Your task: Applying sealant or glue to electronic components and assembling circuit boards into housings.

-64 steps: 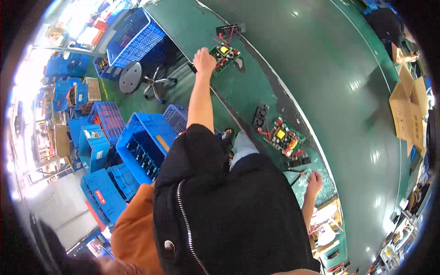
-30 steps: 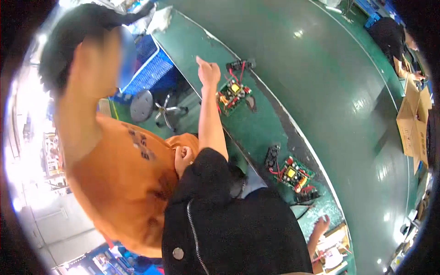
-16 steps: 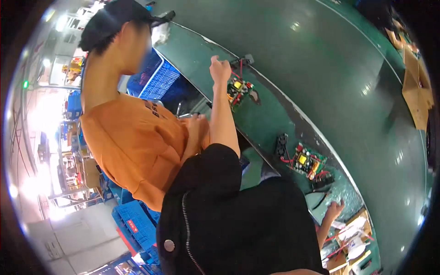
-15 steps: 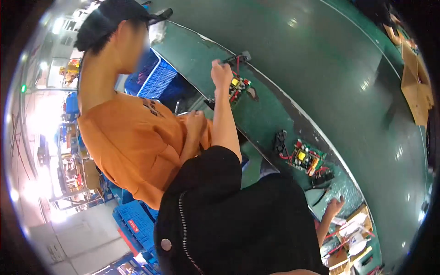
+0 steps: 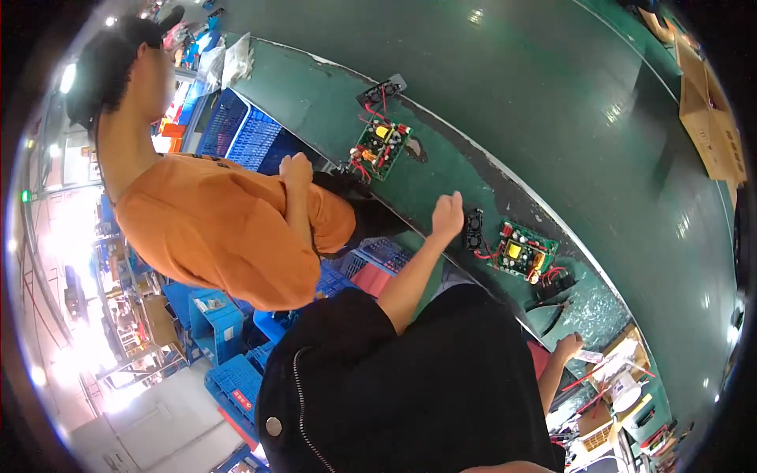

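My left hand [image 5: 449, 217] is closed above the bench edge, just left of a small black fan unit [image 5: 473, 229]; whatever it may hold is hidden. Red wires join that fan to a green circuit board [image 5: 520, 252] with a yellow transformer. A black part [image 5: 555, 284] hangs on its other wires. Beyond, to the right, my right hand [image 5: 568, 347] has its fingers curled beside a pale pinkish-white piece [image 5: 588, 357]; I cannot make out what they grip. Pliers [image 5: 550, 317] lie between this hand and the board.
A second wired board [image 5: 380, 150] with a fan [image 5: 382, 91] lies farther left on the green bench [image 5: 307, 94]. A co-worker in an orange shirt [image 5: 213, 229] stands close on my left. Blue crates [image 5: 252, 135] stand around them. An open carton [image 5: 623, 347] of parts sits at right.
My left hand has drawn back from the far board toward the nearer fan. My right hand's spread fingers have curled. The co-worker has shifted left and the whole view has moved.
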A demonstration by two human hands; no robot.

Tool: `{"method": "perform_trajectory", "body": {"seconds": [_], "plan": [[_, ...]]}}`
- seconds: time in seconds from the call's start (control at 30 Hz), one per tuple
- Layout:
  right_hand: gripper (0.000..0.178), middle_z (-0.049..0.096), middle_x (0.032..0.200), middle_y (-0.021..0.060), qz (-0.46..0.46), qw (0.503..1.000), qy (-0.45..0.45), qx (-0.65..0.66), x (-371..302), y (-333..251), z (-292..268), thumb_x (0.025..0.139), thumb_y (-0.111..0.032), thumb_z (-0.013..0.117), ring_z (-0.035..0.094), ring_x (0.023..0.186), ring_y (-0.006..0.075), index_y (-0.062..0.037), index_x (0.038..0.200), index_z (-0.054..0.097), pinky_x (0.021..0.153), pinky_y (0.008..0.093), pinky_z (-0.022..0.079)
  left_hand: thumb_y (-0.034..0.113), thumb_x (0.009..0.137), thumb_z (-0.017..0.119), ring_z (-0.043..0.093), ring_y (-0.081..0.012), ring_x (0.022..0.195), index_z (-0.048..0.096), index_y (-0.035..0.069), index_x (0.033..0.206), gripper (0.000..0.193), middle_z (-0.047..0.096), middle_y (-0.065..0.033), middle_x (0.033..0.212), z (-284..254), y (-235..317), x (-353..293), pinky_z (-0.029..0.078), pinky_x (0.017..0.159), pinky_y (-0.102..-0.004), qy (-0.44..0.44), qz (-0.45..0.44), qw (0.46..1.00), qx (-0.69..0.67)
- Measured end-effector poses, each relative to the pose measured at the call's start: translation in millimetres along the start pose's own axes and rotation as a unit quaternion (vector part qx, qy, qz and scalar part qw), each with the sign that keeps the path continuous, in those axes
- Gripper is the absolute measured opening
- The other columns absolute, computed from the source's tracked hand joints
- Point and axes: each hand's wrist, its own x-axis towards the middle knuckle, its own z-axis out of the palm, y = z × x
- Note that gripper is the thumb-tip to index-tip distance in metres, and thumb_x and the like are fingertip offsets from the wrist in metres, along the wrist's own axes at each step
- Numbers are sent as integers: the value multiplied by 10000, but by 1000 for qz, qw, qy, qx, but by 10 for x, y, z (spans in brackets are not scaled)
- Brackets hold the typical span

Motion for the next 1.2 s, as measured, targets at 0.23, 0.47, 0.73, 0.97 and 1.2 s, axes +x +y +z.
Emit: {"method": "perform_trajectory", "body": {"seconds": [0.23, 0.47, 0.73, 0.97, 1.2], "plan": [[405, 560, 1023, 281, -30, 993, 95, -63, -388, -831, 77, 729, -171, 533, 527, 989, 401, 101, 1029, 546, 893, 421, 386, 309, 906, 465, 569, -360, 780, 554, -13, 790, 353, 592, -188, 806, -277, 148, -180, 446, 700, -428, -55, -7, 995, -80], [374, 589, 934, 89, -89, 972, -91, 197, -65, -780, 261, 743, -87, 572, 552, 802, 155, 26, 1099, 547, 681, 268, 448, 250, 831, 561, 576, -157, 604, 594, -10, 840, 262, 596, -62, 692, -677, -393, -563, 439, 508, -282, -83, -210, 950, -214], [345, 561, 865, 31, 2, 943, -143, 300, -430, -711, -40, 736, -69, 534, 506, 723, 122, -29, 1075, 584, 591, 260, 422, 237, 786, 564, 549, -156, 532, 602, 59, 734, 189, 592, -53, 670, -783, -1466, -1617, 415, 452, -307, 14, -385, 857, -342], [296, 545, 729, 32, 38, 946, -124, 298, -72, 374, 6, 731, -113, 500, 453, 602, 114, -25, 987, 622, 512, 271, 364, 230, 765, 572, 551, -190, 526, 602, 62, 710, 180, 587, -78, 648, -1028, -1132, -2230, 442, 476, -302, -131, -343, 911, -190], [134, 525, 673, 25, 46, 937, -55, 341, -341, -97, -246, 751, -182, 531, 472, 653, 111, -73, 781, 603, 593, 279, 397, 365, 848, 524, 565, -144, 581, 581, 48, 878, 324, 600, -52, 695, -998, -596, -1490, 441, 514, -289, -113, -274, 936, -191]]}}
